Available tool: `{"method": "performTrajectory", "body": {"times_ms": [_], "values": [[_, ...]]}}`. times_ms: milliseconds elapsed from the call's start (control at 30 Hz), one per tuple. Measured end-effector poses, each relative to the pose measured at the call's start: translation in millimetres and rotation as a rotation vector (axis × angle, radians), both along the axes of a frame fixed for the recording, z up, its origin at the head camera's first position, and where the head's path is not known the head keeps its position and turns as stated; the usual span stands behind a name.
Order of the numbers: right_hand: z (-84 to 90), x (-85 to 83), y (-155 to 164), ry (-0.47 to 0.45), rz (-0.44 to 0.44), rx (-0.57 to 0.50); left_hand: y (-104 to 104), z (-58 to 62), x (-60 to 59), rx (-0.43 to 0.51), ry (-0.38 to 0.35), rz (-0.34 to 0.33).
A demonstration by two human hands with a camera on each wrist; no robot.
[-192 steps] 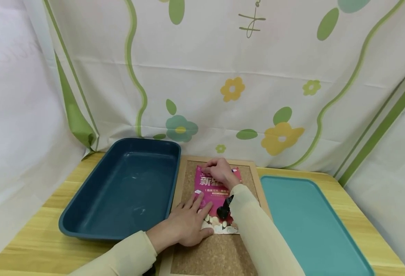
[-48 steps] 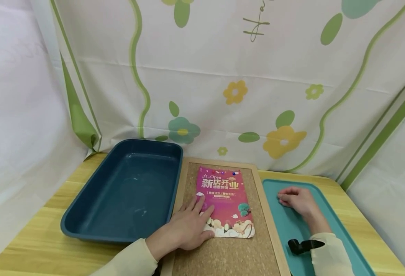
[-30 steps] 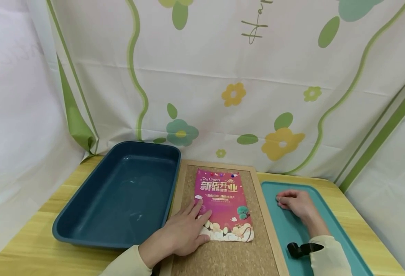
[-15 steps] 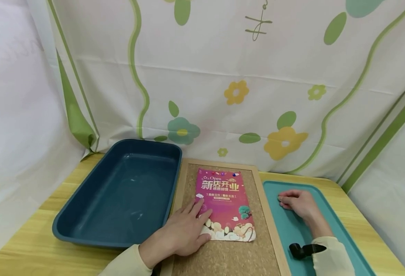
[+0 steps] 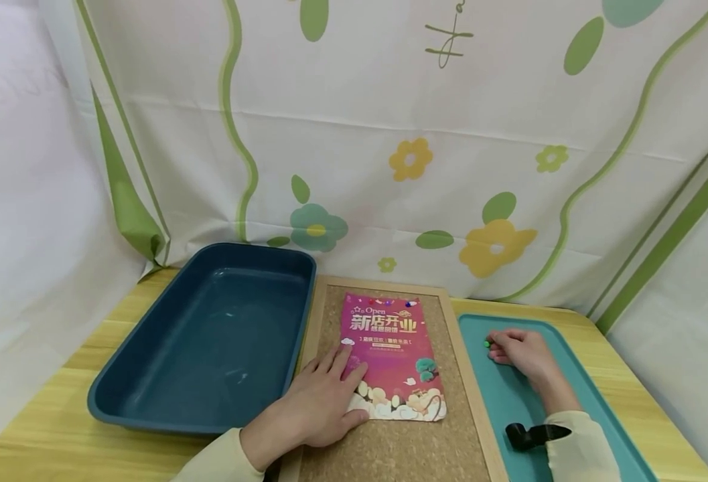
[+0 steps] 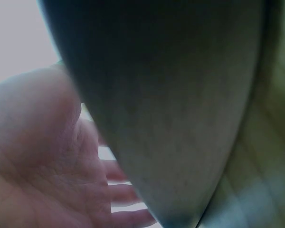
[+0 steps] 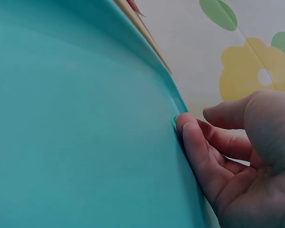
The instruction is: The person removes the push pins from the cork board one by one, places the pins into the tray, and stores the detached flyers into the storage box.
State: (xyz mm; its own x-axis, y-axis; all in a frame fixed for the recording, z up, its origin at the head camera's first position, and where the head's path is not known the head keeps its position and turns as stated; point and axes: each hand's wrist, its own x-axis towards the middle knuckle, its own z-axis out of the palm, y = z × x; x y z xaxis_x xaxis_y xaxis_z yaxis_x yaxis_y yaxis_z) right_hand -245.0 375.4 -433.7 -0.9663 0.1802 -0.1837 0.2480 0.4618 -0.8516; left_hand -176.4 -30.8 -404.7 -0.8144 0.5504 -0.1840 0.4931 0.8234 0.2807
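Note:
My left hand lies flat with spread fingers on the lower left of a pink-purple poster and the cork board under it. In the left wrist view its palm shows beside a large dark blurred shape. Small red, purple and blue round pin heads show along the poster's top edge. Over the teal tray, my right hand has curled fingers, with a small green pushpin at their tips. In the right wrist view, the fingers partly hide the green pin.
A deep dark blue basin stands left of the board. The board's wooden frame runs close beside the tray. Behind the wooden table hangs a white flowered curtain. A black wrist camera sits at the right sleeve.
The right hand has left the poster's top for the teal tray, uncovering the pin heads. A green pin now shows at its fingertips. The left hand stays on the poster.

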Motion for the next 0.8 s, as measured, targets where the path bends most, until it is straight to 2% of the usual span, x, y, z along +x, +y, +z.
{"method": "performTrajectory", "body": {"times_ms": [367, 633, 800], "values": [[3.2, 1.5, -2.2, 0.002, 0.011, 0.017, 0.9, 0.9, 0.1, -0.006, -0.008, 0.003], [3.6, 1.8, 0.5, 0.007, 0.024, -0.002, 1.5, -0.6, 0.8, -0.024, 0.018, -0.025], [6.7, 2.5, 2.4, 0.025, 0.068, -0.033, 1.4, -0.9, 0.5, -0.023, 0.020, -0.024]]}}
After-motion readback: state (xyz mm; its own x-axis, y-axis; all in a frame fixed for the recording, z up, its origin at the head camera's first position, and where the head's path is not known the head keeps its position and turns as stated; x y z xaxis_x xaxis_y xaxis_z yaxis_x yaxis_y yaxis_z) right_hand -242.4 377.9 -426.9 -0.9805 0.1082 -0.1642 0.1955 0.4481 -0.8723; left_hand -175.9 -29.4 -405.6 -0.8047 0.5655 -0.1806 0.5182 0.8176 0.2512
